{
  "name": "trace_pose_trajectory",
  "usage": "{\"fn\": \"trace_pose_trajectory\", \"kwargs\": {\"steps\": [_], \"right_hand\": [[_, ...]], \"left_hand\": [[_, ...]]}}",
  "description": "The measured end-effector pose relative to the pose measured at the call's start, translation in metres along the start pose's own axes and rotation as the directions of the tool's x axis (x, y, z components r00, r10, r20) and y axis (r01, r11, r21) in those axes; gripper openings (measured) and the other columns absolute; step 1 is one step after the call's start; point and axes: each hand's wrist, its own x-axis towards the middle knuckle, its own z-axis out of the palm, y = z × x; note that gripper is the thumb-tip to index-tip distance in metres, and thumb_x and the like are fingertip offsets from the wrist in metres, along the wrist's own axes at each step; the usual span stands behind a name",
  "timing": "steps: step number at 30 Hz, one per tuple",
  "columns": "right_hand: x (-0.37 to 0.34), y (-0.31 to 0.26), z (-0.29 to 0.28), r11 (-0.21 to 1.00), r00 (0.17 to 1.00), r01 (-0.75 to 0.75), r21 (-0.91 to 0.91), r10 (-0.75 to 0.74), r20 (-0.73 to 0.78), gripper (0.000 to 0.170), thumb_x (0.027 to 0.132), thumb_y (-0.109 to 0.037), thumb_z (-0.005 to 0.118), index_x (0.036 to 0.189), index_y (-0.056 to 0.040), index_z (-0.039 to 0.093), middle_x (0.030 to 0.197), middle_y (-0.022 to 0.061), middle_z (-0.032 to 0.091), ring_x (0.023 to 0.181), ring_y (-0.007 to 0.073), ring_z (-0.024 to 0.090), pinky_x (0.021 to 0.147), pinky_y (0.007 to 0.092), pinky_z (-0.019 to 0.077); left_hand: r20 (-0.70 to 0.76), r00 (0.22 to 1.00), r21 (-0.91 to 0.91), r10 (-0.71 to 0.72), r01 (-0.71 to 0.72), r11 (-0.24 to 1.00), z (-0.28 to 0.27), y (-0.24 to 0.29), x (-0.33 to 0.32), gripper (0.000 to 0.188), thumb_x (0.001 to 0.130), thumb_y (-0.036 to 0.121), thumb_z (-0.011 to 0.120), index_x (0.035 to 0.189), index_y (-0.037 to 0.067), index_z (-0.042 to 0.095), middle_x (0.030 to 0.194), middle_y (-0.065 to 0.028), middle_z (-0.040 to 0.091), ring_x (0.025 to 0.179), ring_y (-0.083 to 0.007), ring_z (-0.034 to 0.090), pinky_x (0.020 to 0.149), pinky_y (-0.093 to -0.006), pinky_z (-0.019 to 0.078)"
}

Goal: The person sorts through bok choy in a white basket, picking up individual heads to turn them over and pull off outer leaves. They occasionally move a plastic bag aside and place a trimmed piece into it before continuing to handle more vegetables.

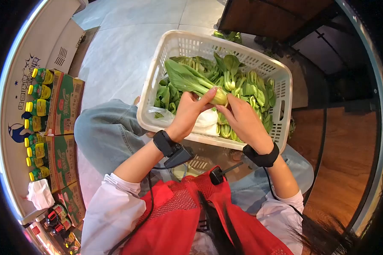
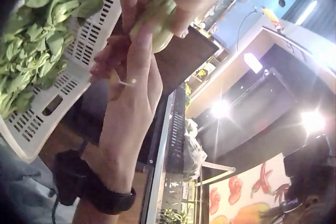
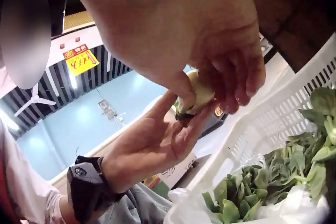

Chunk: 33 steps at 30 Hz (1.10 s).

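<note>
A head of bok choy [image 1: 184, 77] is held over a white plastic basket [image 1: 157, 70], its leaves to the upper left and its pale base to the right. My left hand [image 1: 186, 111] grips it round the stalks, thumb on top. At the base end, my right hand [image 1: 244, 121] pinches it between thumb and fingers. In the left wrist view the pale base [image 2: 164, 27] shows between both hands. The right wrist view shows the root end [image 3: 198, 92] under the right thumb; the leaves are hidden there.
More bok choy [image 1: 253, 91] fills the basket, with a white plastic bag [image 1: 206, 123] at its near side. Cartons [image 1: 66, 104] and yellow-capped bottles [image 1: 39, 107] line the left. A wooden panel [image 1: 344, 157] stands at right. Some greens [image 1: 227, 37] lie beyond the basket.
</note>
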Motion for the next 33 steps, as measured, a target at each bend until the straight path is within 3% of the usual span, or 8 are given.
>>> {"fn": "trace_pose_trajectory", "kwargs": {"steps": [8, 11, 15, 21, 23, 25, 28, 33], "right_hand": [[0.005, 0.008, -0.020, 0.955, 0.954, -0.113, 0.273, 0.027, 0.300, 0.018, 0.093, -0.014, 0.043, 0.092, 0.0024, 0.052, 0.083, 0.0209, 0.058, 0.078, 0.0351, 0.058, 0.068, 0.0423, 0.0435], [0.025, 0.038, -0.033, 0.977, 0.983, 0.076, 0.198, -0.040, -0.181, 0.015, 0.091, -0.007, 0.043, 0.094, 0.0025, 0.054, 0.086, 0.0202, 0.059, 0.079, 0.0312, 0.060, 0.069, 0.0401, 0.0451], [0.112, 0.075, -0.080, 0.906, 0.589, 0.114, -0.407, -0.391, -0.707, 0.020, 0.087, 0.000, 0.044, 0.102, 0.0030, 0.056, 0.098, 0.0196, 0.060, 0.094, 0.0315, 0.058, 0.082, 0.0365, 0.0456], [0.135, 0.122, -0.053, 0.645, 0.860, -0.292, -0.706, -0.146, -0.489, 0.041, 0.094, -0.023, 0.046, 0.125, 0.0025, 0.047, 0.116, 0.0248, 0.053, 0.099, 0.0356, 0.056, 0.089, 0.0389, 0.0427], [0.097, 0.066, -0.052, 0.998, 0.978, -0.058, -0.014, 0.054, -0.202, 0.053, 0.093, -0.035, 0.047, 0.129, 0.0028, 0.043, 0.121, 0.0249, 0.050, 0.101, 0.0346, 0.056, 0.089, 0.0393, 0.0435], [0.042, 0.017, -0.030, 0.774, 0.965, -0.254, 0.581, 0.246, 0.094, 0.052, 0.092, -0.036, 0.051, 0.127, 0.0026, 0.044, 0.120, 0.0203, 0.053, 0.103, 0.0278, 0.056, 0.085, 0.0366, 0.0459], [0.007, -0.001, 0.005, 0.592, 0.945, -0.287, 0.753, 0.305, 0.121, 0.047, 0.093, -0.032, 0.054, 0.124, 0.0022, 0.045, 0.119, 0.0111, 0.054, 0.101, 0.0187, 0.057, 0.079, 0.0313, 0.0485], [-0.008, 0.017, 0.012, 0.387, 0.923, -0.190, 0.902, 0.385, 0.029, 0.041, 0.094, -0.026, 0.054, 0.121, 0.0027, 0.046, 0.116, 0.0103, 0.055, 0.097, 0.0157, 0.057, 0.081, 0.0302, 0.0490]], "left_hand": [[0.065, 0.991, -0.030, -0.121, 0.123, 0.992, -0.017, 0.001, 0.009, 0.038, 0.090, 0.030, 0.059, 0.113, 0.000, 0.053, 0.107, -0.0090, 0.062, 0.096, -0.0156, 0.062, 0.084, -0.0305, 0.0508], [0.063, 0.993, -0.014, -0.096, 0.097, 0.995, -0.021, 0.008, 0.012, 0.040, 0.092, 0.028, 0.056, 0.118, -0.001, 0.050, 0.113, -0.0103, 0.060, 0.101, -0.0179, 0.060, 0.089, -0.0328, 0.0488], [0.114, 0.990, 0.009, -0.082, 0.082, 0.997, -0.011, 0.018, 0.006, 0.042, 0.091, 0.026, 0.059, 0.120, -0.002, 0.048, 0.115, -0.0099, 0.059, 0.103, -0.0158, 0.058, 0.087, -0.0309, 0.0483], [0.049, 0.994, 0.395, 0.101, -0.112, 0.912, -0.007, 0.016, 0.004, 0.050, 0.082, 0.027, 0.069, 0.118, -0.001, 0.049, 0.106, -0.0083, 0.059, 0.094, -0.0127, 0.058, 0.078, -0.0277, 0.0475], [0.026, 0.971, 0.646, 0.237, -0.197, 0.738, -0.014, 0.008, 0.006, 0.046, 0.079, 0.028, 0.073, 0.109, 0.000, 0.052, 0.096, -0.0083, 0.060, 0.086, -0.0128, 0.060, 0.070, -0.0295, 0.0481], [0.095, 0.917, 0.733, 0.386, -0.327, 0.596, -0.011, 0.011, 0.002, 0.049, 0.075, 0.030, 0.075, 0.106, 0.000, 0.051, 0.092, -0.0122, 0.057, 0.082, -0.0240, 0.060, 0.068, -0.0355, 0.0475], [0.307, 0.831, 0.807, 0.463, -0.485, 0.337, -0.009, 0.002, -0.002, 0.050, 0.073, 0.033, 0.074, 0.103, 0.000, 0.051, 0.095, -0.0150, 0.054, 0.084, -0.0359, 0.057, 0.070, -0.0395, 0.0473], [0.283, 0.870, 0.769, 0.404, -0.458, 0.447, 0.003, -0.001, -0.009, 0.053, 0.075, 0.034, 0.074, 0.109, 0.001, 0.051, 0.103, -0.0140, 0.055, 0.090, -0.0303, 0.058, 0.076, -0.0367, 0.0477]]}}
